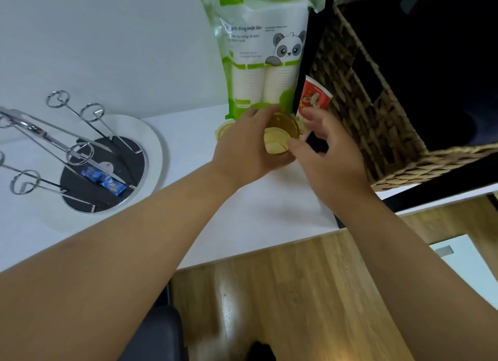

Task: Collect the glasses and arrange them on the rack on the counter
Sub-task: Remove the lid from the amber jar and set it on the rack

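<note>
An amber glass (281, 134) is held just above the white counter (250, 215), its mouth facing me. My left hand (244, 150) wraps around its left side and grips it. My right hand (323, 155) is at its right side, thumb against the rim, the other fingers spread apart. A second amber glass (222, 130) stands on the counter behind my left hand, mostly hidden. The metal rack (80, 150) with ring-tipped prongs on a round dark base stands at the left; no glass hangs on it.
A green and white bag of paper cups (261, 50) stands right behind the glasses. A red printed cup (314, 99) and a woven basket (377, 112) are to the right. Two blue wrapped items (103, 178) lie on the rack's base. Wooden floor lies below the counter edge.
</note>
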A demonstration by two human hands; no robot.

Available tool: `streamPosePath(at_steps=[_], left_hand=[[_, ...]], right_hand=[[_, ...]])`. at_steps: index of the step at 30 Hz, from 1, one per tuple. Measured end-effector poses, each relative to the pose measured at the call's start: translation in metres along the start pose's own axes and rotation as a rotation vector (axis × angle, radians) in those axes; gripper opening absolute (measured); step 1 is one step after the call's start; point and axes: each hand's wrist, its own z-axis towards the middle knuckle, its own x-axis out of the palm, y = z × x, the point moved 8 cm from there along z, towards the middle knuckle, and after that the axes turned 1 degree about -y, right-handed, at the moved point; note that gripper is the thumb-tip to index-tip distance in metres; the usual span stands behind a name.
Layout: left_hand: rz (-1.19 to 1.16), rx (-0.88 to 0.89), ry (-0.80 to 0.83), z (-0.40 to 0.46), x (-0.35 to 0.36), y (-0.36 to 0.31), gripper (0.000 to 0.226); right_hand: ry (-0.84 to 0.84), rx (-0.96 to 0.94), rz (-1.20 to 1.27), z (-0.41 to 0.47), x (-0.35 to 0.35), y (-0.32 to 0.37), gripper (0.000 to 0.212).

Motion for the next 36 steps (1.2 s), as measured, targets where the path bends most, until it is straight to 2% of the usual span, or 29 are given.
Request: streamPosePath(at_steps=[3, 5, 8, 10, 14, 19, 24, 27, 32, 34, 36], left_hand=[[-0.037, -0.037, -0.102, -0.012, -0.037, 0.005, 0.097], [-0.042, -0.046, -0.159, -0.02, -0.064, 0.006, 0.097], [-0.053, -0.054, -0.201, -0.034, -0.102, 0.007, 0.096], [-0.048, -0.038, -0.215, -0.046, -0.122, 0.005, 0.095], [-0.035, -0.009, -0.211, -0.07, -0.149, 0.005, 0.093], [-0.022, -0.03, -0.209, -0.096, -0.171, 0.026, 0.095], [-0.059, -0.025, -0.131, -0.13, -0.2, 0.048, 0.099], [-0.125, -0.034, -0.162, -0.153, -0.224, 0.068, 0.077], [-0.159, -0.223, -0.465, -0.188, -0.275, 0.154, 0.027], [-0.128, -0.293, -0.452, -0.197, -0.275, 0.184, 0.023], [-0.11, -0.318, -0.406, -0.203, -0.267, 0.203, 0.028]], right_hand=[[-0.08, 0.162, 0.247, -0.002, 0.01, -0.001, 0.039], [-0.068, 0.351, 0.404, -0.004, 0.026, -0.005, 0.031], [0.078, 0.606, 0.739, -0.011, 0.067, -0.005, 0.048], [0.178, 0.687, 0.884, -0.017, 0.094, 0.002, 0.06], [0.355, 0.703, 1.063, -0.028, 0.145, 0.031, 0.06], [0.457, 0.611, 1.204, -0.04, 0.191, 0.066, 0.041], [0.509, 0.543, 1.195, -0.061, 0.216, 0.087, 0.045], [0.478, 0.514, 1.17, -0.068, 0.22, 0.099, 0.04], [0.337, 0.438, 1.004, -0.065, 0.217, 0.105, 0.041], [0.249, 0.404, 0.875, -0.065, 0.212, 0.106, 0.034], [0.152, 0.35, 0.771, -0.068, 0.206, 0.11, 0.031]])
